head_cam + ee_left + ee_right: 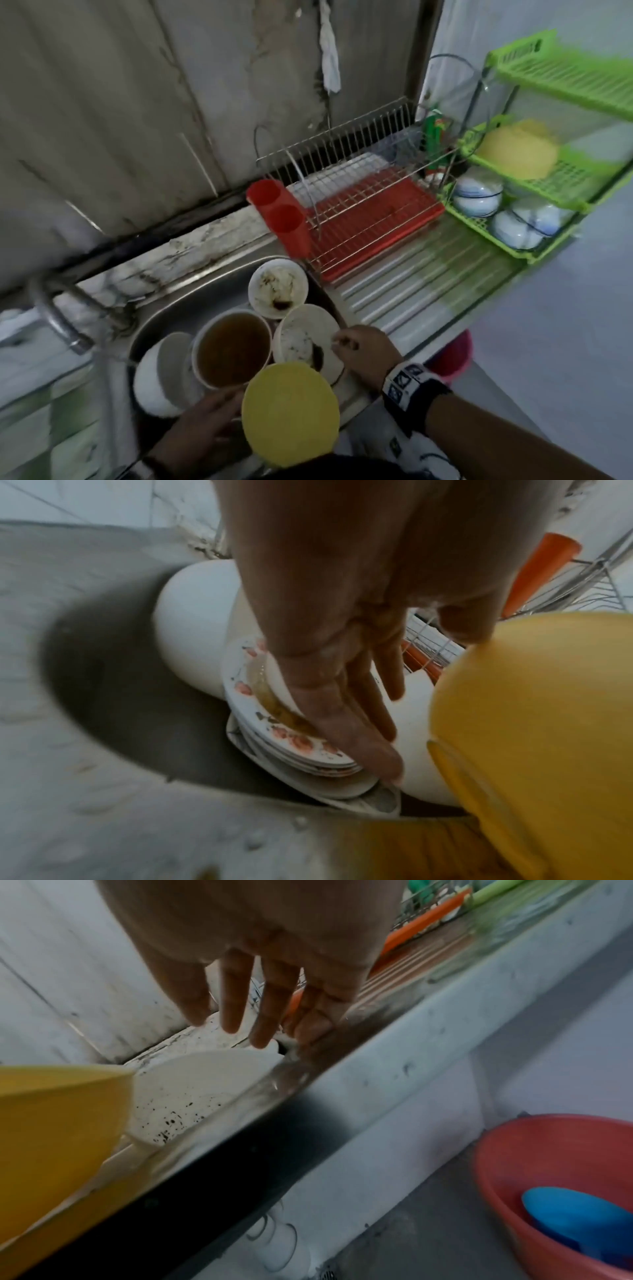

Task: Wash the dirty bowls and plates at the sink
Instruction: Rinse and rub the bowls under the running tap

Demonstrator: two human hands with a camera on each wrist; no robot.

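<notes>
- Dishes are piled in the sink (164,301), nothing under water yet as far as I can tell: this looks like the sorting step before any scrubbing.
- Left hand (205,431) is down at the near edge of the pile. In the left wrist view its fingers (346,723) lie straight along the big white bowl of brown liquid (233,349), above a stack of flowered plates (291,742). Loose grip, holding nothing.
- Right hand (366,353) hovers at the rim of the speckled white bowl (305,339); the right wrist view shows its fingers (232,993) spread and straight. Wide grip, holding nothing.
- A yellow bowl (291,414) sits bottom-up at the front of the sink, touching the pile.
- Another soiled bowl (277,287) rests at the back, by the drying rack (359,212) on the desk.
- The tap (58,318) stands at the left; whether water is running, I cannot tell.
- Next move, I'd judge: lift one dish clear, probably tip out that brown liquid slowly, and bring it under the tap.
- Watch the tilted stack; it could slide.
</notes>
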